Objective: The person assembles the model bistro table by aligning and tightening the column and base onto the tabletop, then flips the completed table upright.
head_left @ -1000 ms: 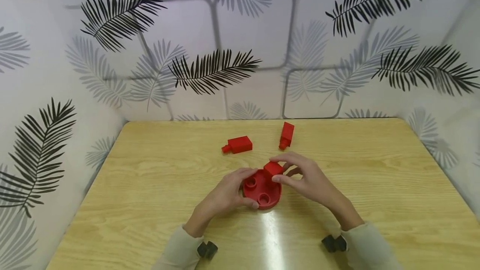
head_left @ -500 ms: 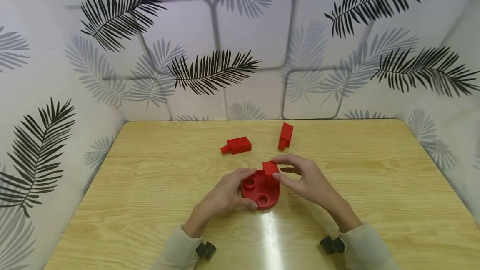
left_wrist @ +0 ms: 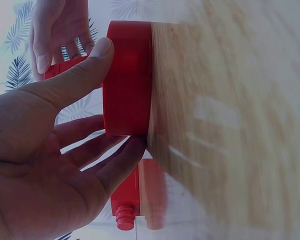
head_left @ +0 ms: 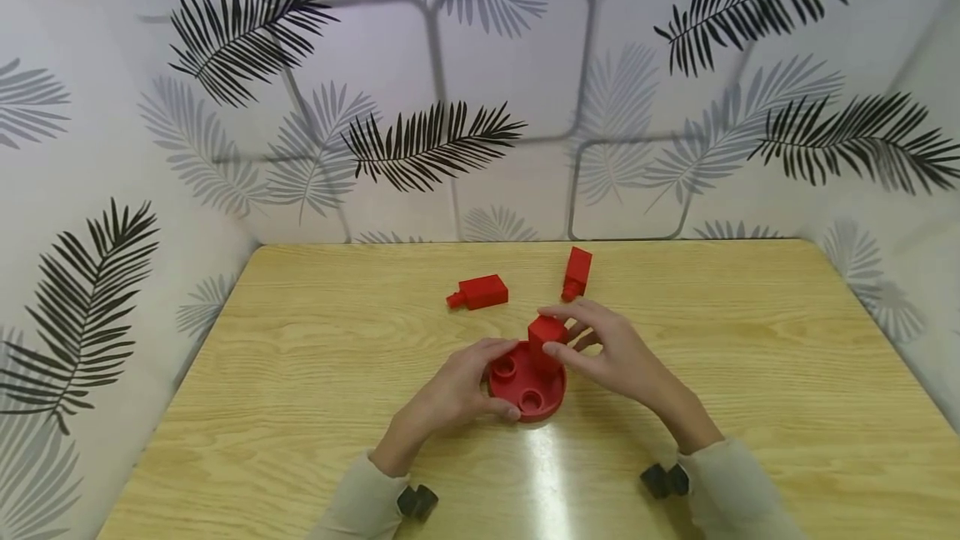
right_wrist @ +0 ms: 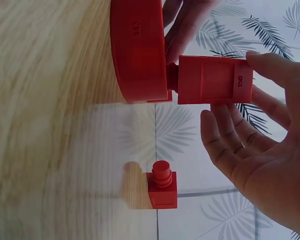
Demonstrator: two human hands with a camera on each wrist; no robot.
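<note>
My left hand [head_left: 457,390] grips a round red dish [head_left: 510,390] from its left side, thumb at the near rim and fingers round the far side. Short ring-shaped sockets stand up from the dish's floor. At the back right of the dish, a red block [head_left: 546,332] stands upright, held by my right hand [head_left: 618,352] between thumb and fingers near its top. In the right wrist view the block [right_wrist: 215,80] is marked 150, and its narrow neck [right_wrist: 173,76] points down into the dish, where the lower end is hidden. The dish's wall [right_wrist: 139,55] carries the number 143.
Behind the dish, two more red blocks with ridged necks lie on the wooden table [head_left: 300,373]: one block [head_left: 483,292] at centre-left, another block [head_left: 577,269] further right. A wall [head_left: 510,190] with leaf patterns rises at the table's back edge.
The held block has turned slightly one way and back as the right hand's fingers shifted on it. My left hand keeps the dish in place.
</note>
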